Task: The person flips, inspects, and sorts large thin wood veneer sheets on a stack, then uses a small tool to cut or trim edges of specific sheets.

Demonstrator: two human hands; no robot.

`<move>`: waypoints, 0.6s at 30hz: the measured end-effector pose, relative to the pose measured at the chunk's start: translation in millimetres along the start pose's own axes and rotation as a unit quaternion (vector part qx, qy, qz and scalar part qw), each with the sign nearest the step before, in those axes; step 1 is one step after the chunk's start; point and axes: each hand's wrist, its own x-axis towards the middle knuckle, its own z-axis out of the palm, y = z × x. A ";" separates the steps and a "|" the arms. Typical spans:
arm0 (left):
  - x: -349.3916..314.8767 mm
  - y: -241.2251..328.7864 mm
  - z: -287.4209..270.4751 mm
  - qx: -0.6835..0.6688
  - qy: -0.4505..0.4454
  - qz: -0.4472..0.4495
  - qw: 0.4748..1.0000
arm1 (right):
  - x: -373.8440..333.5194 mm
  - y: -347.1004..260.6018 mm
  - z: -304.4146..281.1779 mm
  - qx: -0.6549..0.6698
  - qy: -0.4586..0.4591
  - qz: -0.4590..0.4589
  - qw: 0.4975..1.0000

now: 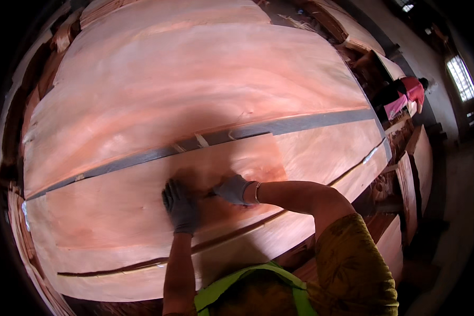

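My left hand [180, 206], in a grey glove, lies flat with its fingers stretched out on a thin reddish wood veneer sheet [110, 205]. Just to its right, my right hand [234, 189], also gloved, is closed low over the same sheet. A small dark tip shows at its left side, but I cannot make out what it holds. Beneath the sheet lies a paler veneer layer [326, 152], and a long dark slit [231, 230] runs across nearer to me.
Beyond a grey strip [310, 122] with small veneer scraps on it lies a large veneer sheet [205, 73]. Stacks of veneer [420, 158] stand along the right side, more [29, 237] at the left. A co-worker [405, 95] bends over at the far right.
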 end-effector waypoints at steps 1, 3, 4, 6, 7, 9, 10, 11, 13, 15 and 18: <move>-0.4 -1.7 -1.5 0.010 0.004 -0.001 1.000 | -7.8 -6.0 -31.6 0.099 -0.103 0.087 0.986; 5.2 -0.1 -4.5 0.029 0.007 0.014 0.999 | -22.9 31.1 -38.4 0.076 -0.068 0.000 0.995; 6.9 1.4 -7.9 0.036 0.001 0.014 0.999 | -29.6 49.4 -39.5 0.046 -0.043 -0.042 0.997; 11.3 9.4 -12.8 0.044 -0.010 0.016 0.999 | -38.0 101.5 -32.7 -0.098 0.040 -0.115 0.988; 12.4 14.3 -15.1 0.046 -0.018 0.012 0.999 | -37.1 131.7 -22.7 -0.175 0.023 -0.113 0.978; 17.2 17.8 -18.5 0.053 -0.030 0.001 0.998 | -37.5 170.2 -33.2 -0.117 0.025 -0.096 0.988; 18.2 18.9 -18.3 0.052 -0.030 0.001 0.998 | -38.0 183.9 -40.5 -0.066 0.038 -0.083 0.994; 18.0 19.0 -19.5 0.052 -0.028 -0.002 0.998 | -35.9 195.5 -49.9 -0.017 0.050 -0.076 0.996; 14.8 17.4 -17.8 0.054 -0.031 -0.011 0.998 | -29.4 219.7 -63.6 0.116 0.054 -0.067 0.990; 18.9 21.2 -17.8 0.052 -0.036 -0.008 0.998 | -19.8 253.3 -83.8 0.118 0.000 -0.027 0.993; 19.6 18.4 -13.8 0.068 -0.038 0.001 0.997 | -15.2 290.7 -92.4 -0.076 -0.114 0.019 0.990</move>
